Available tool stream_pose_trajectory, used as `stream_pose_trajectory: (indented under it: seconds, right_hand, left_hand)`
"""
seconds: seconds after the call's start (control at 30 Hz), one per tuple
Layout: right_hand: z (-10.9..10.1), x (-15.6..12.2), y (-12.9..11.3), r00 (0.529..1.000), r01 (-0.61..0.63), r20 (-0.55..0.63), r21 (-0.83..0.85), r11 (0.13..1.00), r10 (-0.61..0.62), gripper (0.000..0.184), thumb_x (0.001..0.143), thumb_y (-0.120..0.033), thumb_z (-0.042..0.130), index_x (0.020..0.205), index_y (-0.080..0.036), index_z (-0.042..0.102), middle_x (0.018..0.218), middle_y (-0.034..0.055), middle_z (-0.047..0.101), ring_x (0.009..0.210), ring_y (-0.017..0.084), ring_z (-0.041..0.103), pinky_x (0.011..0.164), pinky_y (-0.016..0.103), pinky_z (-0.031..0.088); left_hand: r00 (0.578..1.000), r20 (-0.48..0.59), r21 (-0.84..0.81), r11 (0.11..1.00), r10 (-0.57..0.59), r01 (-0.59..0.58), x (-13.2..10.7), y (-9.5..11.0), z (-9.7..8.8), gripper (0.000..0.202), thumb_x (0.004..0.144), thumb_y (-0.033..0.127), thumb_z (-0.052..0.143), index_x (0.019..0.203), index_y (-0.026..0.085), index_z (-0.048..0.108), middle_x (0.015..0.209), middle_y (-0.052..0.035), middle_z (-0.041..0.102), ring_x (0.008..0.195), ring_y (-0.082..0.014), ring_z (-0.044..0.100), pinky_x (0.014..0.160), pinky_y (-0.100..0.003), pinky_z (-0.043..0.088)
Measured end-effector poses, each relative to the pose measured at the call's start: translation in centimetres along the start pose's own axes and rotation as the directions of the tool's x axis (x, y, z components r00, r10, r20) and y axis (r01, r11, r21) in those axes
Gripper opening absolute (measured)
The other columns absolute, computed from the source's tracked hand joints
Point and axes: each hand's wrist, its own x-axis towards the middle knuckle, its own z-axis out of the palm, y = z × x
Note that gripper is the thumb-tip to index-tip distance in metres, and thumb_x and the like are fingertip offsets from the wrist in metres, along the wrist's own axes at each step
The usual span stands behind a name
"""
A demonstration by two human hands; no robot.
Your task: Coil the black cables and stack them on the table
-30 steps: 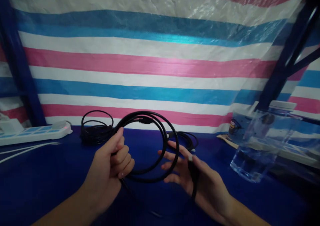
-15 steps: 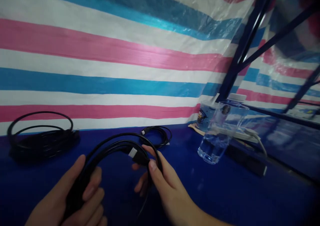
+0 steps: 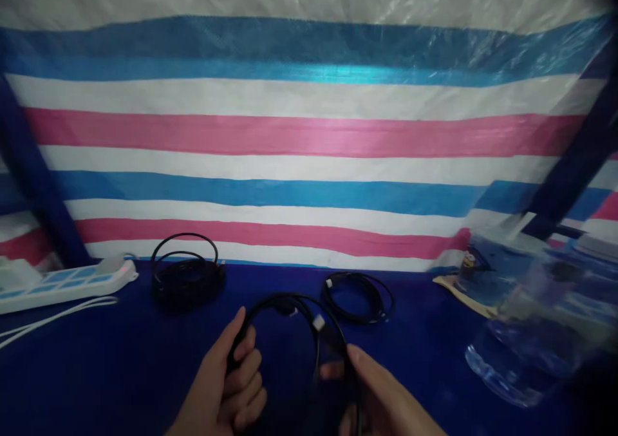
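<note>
My left hand is wrapped round one side of a looped black cable, holding it above the blue table. On the other side my right hand grips the loop near a black plug with a pale metal end. Some of my right fingers are hidden behind the cable or lost in the dark. A second plug hangs inside the top of the arch, blurred. Behind the held loop, to the right, lies a smaller coiled black cable. A bigger black cable coil sits behind my left hand.
A white power strip with white cords lies at the left. To the right stand a clear water bottle and a bluish cup. Striped plastic sheeting hangs behind the blue table, between dark blue posts.
The view has turned left, bringing the power strip into sight. Both hands still hold the looped cable, and the plug near my right hand now stands more upright.
</note>
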Motion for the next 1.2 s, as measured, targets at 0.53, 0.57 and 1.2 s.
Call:
stream_pose_trajectory:
  seconds: [0.53, 0.57, 1.2]
  right_hand:
    - [0.9, 2.4, -3.2, 0.762, 0.638, 0.029, -0.206, 0.742, -0.647, 0.021, 0.075, -0.019, 0.057, 0.094, -0.021, 0.05, 0.102, 0.0011, 0.059, 0.1, 0.015, 0.053, 0.088, 0.029, 0.039]
    - [1.1, 2.3, -3.2, 0.749, 0.657, 0.107, -0.242, 0.714, -0.654, 0.024, 0.078, -0.019, 0.054, 0.101, -0.021, 0.05, 0.102, 0.0011, 0.059, 0.1, 0.014, 0.053, 0.091, 0.03, 0.037]
    - [0.5, -1.0, -4.0, 0.864, 0.474, 0.199, -0.019, 0.88, -0.462, 0.031, 0.086, -0.032, 0.043, 0.088, -0.013, 0.066, 0.096, 0.011, 0.066, 0.091, 0.019, 0.061, 0.085, 0.036, 0.042]
  left_hand:
    - [0.842, 0.522, 0.286, 0.958, -0.136, -0.023, -3.8, -0.1, 5.2, 0.049, 0.088, 0.058, 0.028, 0.079, 0.017, 0.054, 0.037, 0.0079, 0.032, 0.024, -0.0054, 0.027, 0.028, -0.017, 0.034]
    - [0.808, 0.559, 0.315, 0.949, -0.186, 0.001, -4.0, -0.5, 5.3, 0.052, 0.087, 0.061, 0.026, 0.079, 0.017, 0.054, 0.037, 0.0072, 0.035, 0.024, -0.0062, 0.031, 0.028, -0.018, 0.036]
    - [0.838, 0.531, 0.496, 0.848, -0.127, -0.187, -3.9, -3.8, 3.2, 0.032, 0.087, 0.04, 0.045, 0.076, 0.013, 0.057, 0.056, -0.0034, 0.061, 0.06, -0.0182, 0.064, 0.075, -0.035, 0.045]
